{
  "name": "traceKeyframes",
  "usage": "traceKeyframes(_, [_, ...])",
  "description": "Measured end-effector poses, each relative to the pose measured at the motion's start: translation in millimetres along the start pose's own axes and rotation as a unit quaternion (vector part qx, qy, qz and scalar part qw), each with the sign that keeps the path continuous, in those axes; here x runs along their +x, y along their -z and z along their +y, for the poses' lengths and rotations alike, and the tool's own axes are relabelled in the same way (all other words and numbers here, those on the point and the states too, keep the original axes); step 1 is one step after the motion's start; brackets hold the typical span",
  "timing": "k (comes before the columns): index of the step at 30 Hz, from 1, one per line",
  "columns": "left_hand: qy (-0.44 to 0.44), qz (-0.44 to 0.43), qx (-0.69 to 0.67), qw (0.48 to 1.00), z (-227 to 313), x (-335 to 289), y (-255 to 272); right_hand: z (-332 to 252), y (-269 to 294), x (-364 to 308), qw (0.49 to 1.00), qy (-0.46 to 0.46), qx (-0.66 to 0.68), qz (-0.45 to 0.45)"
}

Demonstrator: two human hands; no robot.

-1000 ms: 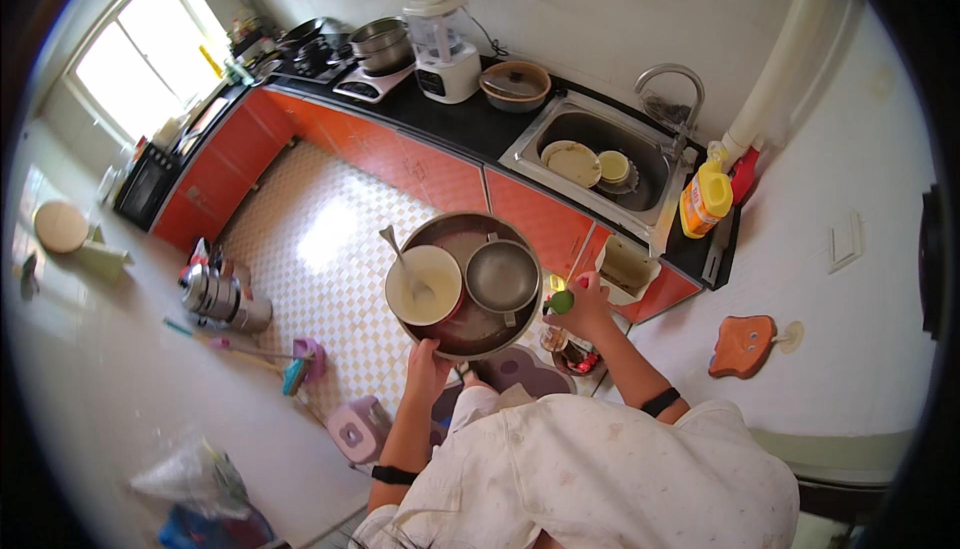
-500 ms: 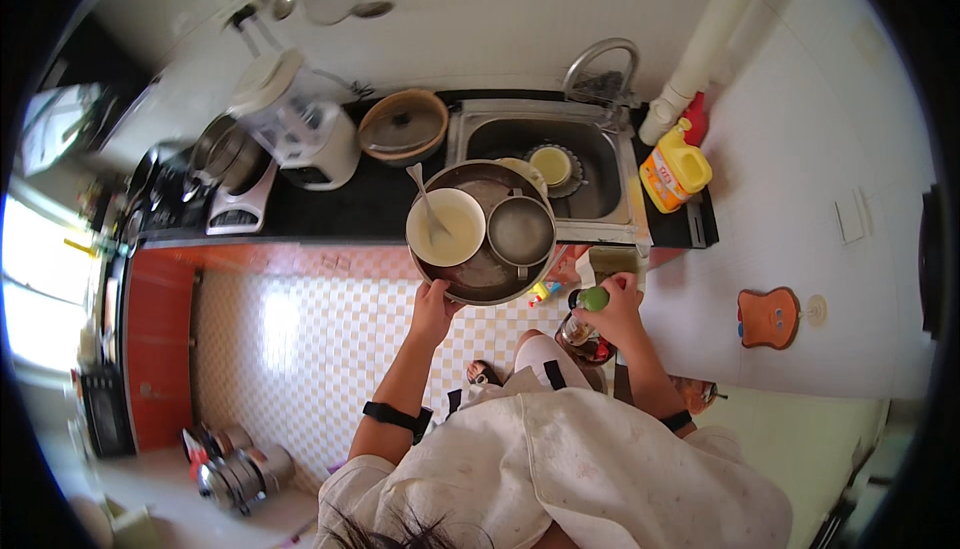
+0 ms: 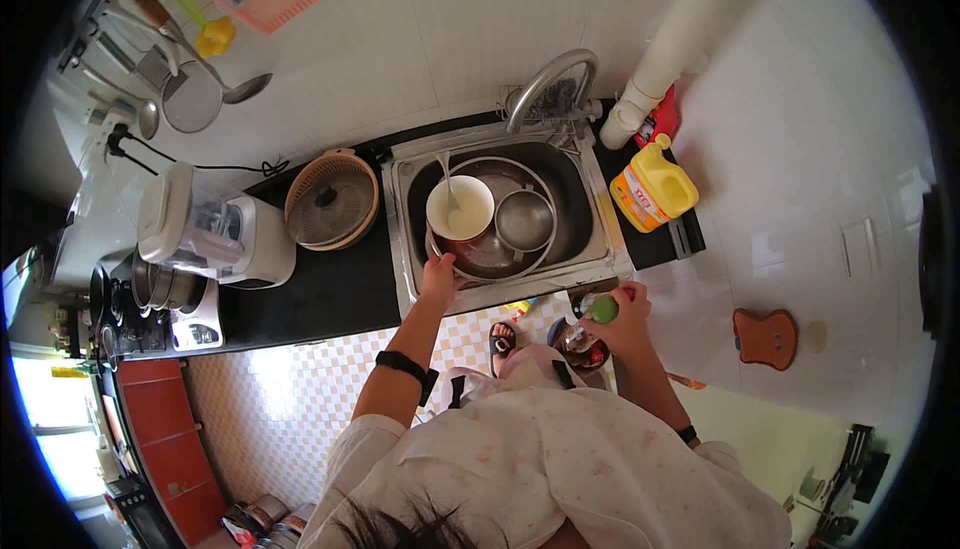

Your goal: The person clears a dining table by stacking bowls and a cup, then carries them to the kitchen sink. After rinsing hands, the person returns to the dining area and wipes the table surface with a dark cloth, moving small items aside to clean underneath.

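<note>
My left hand [image 3: 441,282] is closed on the near left rim of a wide metal basin [image 3: 518,266], which is over or in the sink [image 3: 577,249]. In the basin sit a white bowl [image 3: 482,196] with a metal spoon [image 3: 445,165] leaning in it, and a small two-handled metal pot [image 3: 524,221]. Pale residue or liquid shows in the bowl. Right of the sink's front edge, my right hand [image 3: 627,317] is closed on a round green-topped thing [image 3: 602,309], its lower part unclear. A bin [image 3: 566,335] with mixed waste stands below that hand.
An arched tap [image 3: 553,76] rises behind the sink. Left of it on the black counter [image 3: 330,289] stand a lidded tan pot [image 3: 333,199] and a white blender [image 3: 220,229]. A yellow jug [image 3: 655,187] stands at right, beside a thick white pipe [image 3: 660,49].
The basin, in my left hand, has gone from in front of the sink to over or into it, hiding the dishes seen there. My right hand keeps the green-topped thing. The view has shifted.
</note>
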State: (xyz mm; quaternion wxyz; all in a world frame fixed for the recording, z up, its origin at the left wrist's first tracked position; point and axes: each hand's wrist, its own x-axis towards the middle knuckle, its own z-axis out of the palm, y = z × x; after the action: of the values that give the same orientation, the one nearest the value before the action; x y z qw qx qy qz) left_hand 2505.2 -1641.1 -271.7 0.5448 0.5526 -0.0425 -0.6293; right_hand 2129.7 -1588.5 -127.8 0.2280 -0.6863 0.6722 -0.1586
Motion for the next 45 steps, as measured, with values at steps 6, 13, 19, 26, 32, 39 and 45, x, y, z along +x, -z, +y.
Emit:
traceKeyframes(6, [0.028, 0.024, 0.033, 0.999, -15.9, 47.1, 3.0, 1.1, 7.9, 25.4, 0.999, 0.041, 0.013, 0.028])
traceKeyframes(13, [-0.018, -0.004, 0.205, 0.979, -33.2, 63.1, 30.6, -5.2, 7.4, 28.8, 1.0, 0.002, 0.0, -0.001])
traceKeyframes(19, [-0.026, 0.077, 0.429, 0.9, 4.5, 31.1, 18.4, -16.5, -5.3, 25.8, 0.999, 0.025, 0.01, -0.026])
traceKeyframes(26, [0.056, 0.068, 0.214, 0.973, 69.3, -26.1, -17.0, -22.1, -4.2, 40.7, 0.998, 0.055, 0.005, -0.04])
traceKeyframes(32, [0.038, -0.147, -0.089, 0.984, 105.2, -48.2, -31.5, -25.2, 1.2, 44.1, 0.998, 0.045, 0.01, -0.03])
traceKeyframes(39, [0.042, -0.212, -0.104, 0.971, 107.5, -13.6, -100.5, -17.2, 7.4, 43.4, 0.999, 0.022, 0.017, -0.028])
traceKeyframes(45, [0.007, -0.27, 0.203, 0.941, 50.4, 55.7, -212.6, -7.9, 13.6, 29.0, 0.998, -0.051, 0.028, 0.01])
